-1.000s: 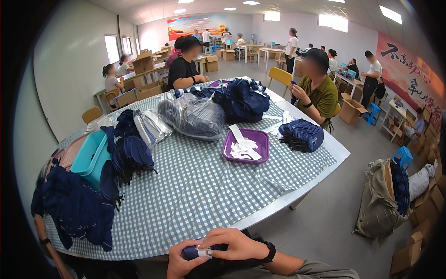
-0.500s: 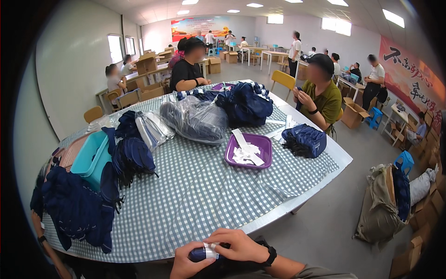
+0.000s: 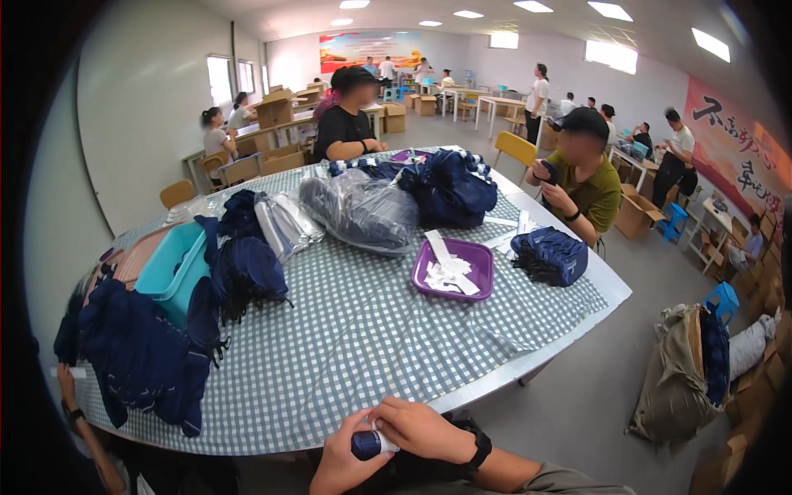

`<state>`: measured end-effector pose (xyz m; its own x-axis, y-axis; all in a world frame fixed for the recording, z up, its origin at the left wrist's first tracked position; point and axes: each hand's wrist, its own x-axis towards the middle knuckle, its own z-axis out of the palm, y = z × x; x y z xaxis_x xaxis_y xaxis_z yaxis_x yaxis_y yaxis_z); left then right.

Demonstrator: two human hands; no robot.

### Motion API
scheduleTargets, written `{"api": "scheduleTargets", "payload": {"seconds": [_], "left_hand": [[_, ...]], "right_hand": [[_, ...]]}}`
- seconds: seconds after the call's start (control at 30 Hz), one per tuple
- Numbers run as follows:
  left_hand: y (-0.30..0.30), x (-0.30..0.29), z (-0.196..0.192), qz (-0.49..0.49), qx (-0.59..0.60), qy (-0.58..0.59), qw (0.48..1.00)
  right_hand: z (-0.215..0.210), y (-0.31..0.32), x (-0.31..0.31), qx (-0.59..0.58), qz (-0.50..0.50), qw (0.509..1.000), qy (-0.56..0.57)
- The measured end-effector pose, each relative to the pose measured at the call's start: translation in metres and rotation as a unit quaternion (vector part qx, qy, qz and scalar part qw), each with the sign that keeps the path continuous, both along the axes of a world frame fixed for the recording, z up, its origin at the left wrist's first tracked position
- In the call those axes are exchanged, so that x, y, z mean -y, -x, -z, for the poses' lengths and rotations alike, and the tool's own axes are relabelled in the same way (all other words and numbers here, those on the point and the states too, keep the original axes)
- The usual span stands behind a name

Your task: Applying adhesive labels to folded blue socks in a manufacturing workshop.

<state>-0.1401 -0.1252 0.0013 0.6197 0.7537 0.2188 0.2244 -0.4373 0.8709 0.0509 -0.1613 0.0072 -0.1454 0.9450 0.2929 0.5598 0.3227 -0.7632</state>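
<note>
Both hands (image 3: pixel 388 445) around a rolled navy bundle (image 3: pixel 368 445)

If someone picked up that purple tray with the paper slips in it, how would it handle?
The purple tray looks like thin plastic, so probably light and fairly stiff. The white paper slips lie loose, one poking over the rim, so they would likely slide or flutter out if it tilted.

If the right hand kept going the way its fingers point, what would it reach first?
The right hand points left, so it would probably meet the left hand first, which holds the same small dark-blue roll. Depth is hard to judge.
</note>
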Motion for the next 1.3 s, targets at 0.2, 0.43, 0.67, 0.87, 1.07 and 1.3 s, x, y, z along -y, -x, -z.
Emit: {"api": "scheduleTargets", "payload": {"seconds": [0.2, 0.43, 0.67, 0.87, 1.07, 1.3], "left_hand": [[0.012, 0.005, 0.015, -0.032, 0.053, 0.048, 0.997], [0.015, 0.014, 0.000, 0.025, -0.019, -0.079, 0.996], [0.008, 0.016, -0.004, 0.069, -0.003, -0.090, 0.994], [0.005, 0.022, -0.014, 0.076, 0.019, -0.071, 0.994], [0.004, 0.019, -0.019, 0.105, 0.020, -0.062, 0.992], [-0.001, 0.018, -0.022, 0.122, 0.023, -0.039, 0.992]], "right_hand": [[-0.012, -0.004, 0.004, 0.019, -0.035, 0.999, -0.025], [-0.029, -0.008, 0.022, 0.004, -0.029, 0.999, -0.015], [-0.028, -0.022, 0.035, -0.070, -0.044, 0.997, -0.008], [-0.028, -0.029, 0.036, -0.091, -0.072, 0.993, 0.020], [-0.029, -0.034, 0.035, -0.103, -0.088, 0.990, 0.027], [-0.027, -0.040, 0.036, -0.120, -0.090, 0.987, 0.058]]}}
